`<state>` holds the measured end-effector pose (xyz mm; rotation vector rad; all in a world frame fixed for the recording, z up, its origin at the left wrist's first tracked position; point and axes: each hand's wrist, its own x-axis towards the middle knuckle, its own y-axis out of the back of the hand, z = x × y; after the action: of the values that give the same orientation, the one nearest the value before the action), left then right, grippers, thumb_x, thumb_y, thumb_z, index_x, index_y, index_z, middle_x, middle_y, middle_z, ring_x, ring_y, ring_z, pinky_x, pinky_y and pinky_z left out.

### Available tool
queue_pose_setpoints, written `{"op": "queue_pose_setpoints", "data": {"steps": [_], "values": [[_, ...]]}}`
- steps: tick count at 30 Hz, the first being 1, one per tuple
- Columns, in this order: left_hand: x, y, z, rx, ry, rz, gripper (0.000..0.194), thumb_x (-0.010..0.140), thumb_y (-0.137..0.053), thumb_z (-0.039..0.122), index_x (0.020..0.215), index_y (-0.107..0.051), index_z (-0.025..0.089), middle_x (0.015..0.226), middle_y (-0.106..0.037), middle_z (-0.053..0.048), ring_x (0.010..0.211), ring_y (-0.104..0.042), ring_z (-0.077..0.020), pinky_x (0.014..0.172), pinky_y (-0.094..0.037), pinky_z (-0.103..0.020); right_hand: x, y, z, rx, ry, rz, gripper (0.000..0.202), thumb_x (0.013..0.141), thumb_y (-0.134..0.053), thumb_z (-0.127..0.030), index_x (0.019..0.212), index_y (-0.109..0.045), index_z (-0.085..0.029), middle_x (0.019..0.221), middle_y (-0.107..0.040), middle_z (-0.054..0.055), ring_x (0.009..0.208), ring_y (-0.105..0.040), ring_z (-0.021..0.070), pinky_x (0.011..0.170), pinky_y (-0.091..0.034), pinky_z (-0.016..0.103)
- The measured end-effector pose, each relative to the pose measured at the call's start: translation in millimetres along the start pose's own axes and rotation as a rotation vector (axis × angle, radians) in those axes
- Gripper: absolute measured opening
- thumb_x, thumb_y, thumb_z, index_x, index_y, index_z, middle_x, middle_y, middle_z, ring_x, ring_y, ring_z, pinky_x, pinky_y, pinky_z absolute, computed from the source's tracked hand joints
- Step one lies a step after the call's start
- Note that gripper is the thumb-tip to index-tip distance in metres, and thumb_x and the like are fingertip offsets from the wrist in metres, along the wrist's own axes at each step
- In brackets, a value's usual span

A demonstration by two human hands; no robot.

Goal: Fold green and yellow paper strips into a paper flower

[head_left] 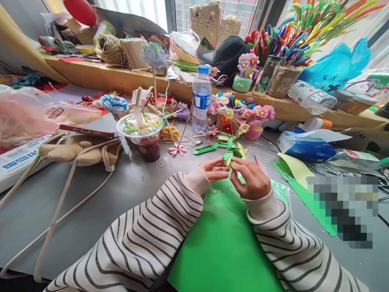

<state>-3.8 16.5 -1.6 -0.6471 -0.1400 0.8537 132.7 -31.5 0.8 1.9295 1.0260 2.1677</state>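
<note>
Between my two hands is a small folded paper piece (227,158) in green and pale yellow. My left hand (214,169) pinches it from the left, fingers stretched along its side. From the right, the thumb and fingers of my right hand (251,178) grip the same piece; parts of it are hidden behind the fingertips. Just beyond my hands lie more folded green paper strips (208,148). Under my wrists spreads a large sheet of green paper (225,243). A pink paper flower (178,149) on a thin stick rests to the left of the strips.
A lidded drink cup (144,148) and a water bottle (201,109) stand beyond my left hand. A bag with a phone (88,129) on it lies at left. Small scissors (288,177), yellow paper (299,172) and a blue tissue pack (300,147) are at right. Crafts crowd the ledge (121,77).
</note>
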Motion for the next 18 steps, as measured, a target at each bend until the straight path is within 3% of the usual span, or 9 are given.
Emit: {"op": "queue_pose_setpoints", "data": {"steps": [4,8,18], "values": [[2.1,-4.6,-7.6,0.193,-0.163,0.109,0.039,0.048,-0.071,0.017,0.087,-0.062,0.017,0.087,-0.063,-0.002,0.086,-0.055,-0.0153,0.084,-0.038,-0.028,-3.5,-3.8,0.7,0.032,-0.008,-0.025,0.013,0.069,-0.052,-0.012,0.080,-0.056,-0.017,0.088,-0.064,0.008,0.083,-0.059,0.0159,0.073,-0.049,0.027],[2.2,-7.5,-10.5,0.227,-0.190,0.199,0.037,0.050,-0.070,0.020,0.086,-0.062,0.016,0.083,-0.064,-0.003,0.084,-0.056,-0.0164,0.082,-0.040,-0.029,-5.4,-6.3,1.2,0.040,0.000,-0.017,0.015,0.067,-0.053,-0.011,0.080,-0.057,-0.016,0.086,-0.065,0.008,0.082,-0.060,0.0164,0.074,-0.049,0.027],[1.0,-7.8,-9.9,0.187,-0.182,0.167,0.038,0.051,-0.069,0.018,0.088,-0.063,0.017,0.085,-0.064,-0.002,0.084,-0.057,-0.0158,0.082,-0.040,-0.028,-6.8,-5.1,4.4,0.033,0.044,-0.041,0.032,0.069,-0.051,-0.009,0.100,-0.055,-0.017,0.093,-0.064,0.008,0.081,-0.061,0.0157,0.073,-0.050,0.026]]}}
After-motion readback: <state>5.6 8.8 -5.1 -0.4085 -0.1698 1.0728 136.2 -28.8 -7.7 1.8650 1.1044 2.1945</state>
